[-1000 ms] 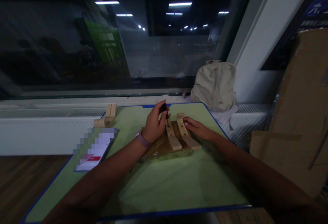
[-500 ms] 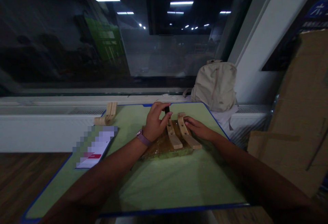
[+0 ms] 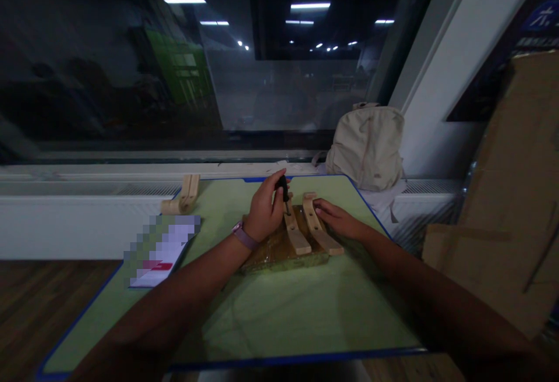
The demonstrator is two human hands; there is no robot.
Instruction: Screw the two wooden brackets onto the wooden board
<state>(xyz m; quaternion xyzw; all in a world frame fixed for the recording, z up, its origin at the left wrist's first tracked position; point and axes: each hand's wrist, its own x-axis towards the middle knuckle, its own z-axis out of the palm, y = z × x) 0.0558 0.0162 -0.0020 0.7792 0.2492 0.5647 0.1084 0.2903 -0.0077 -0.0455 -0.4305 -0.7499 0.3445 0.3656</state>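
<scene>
"Screwdriver [image 3: 285,188]: where?"
"In the left hand [image 3: 264,210], fingers round its black handle, shaft at the left curved wooden bar [image 3: 296,236]."
"Rightward?"
"A second curved bar [image 3: 318,229], the right hand [image 3: 337,219] with fingers at its far right side; whether gripping, I can't tell."

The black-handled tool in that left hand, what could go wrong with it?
The black-handled tool leans in the left hand, so it might slip and scratch the curved wooden piece under it. The right hand is at the other wooden piece, so the one under the tool could shift.
</scene>
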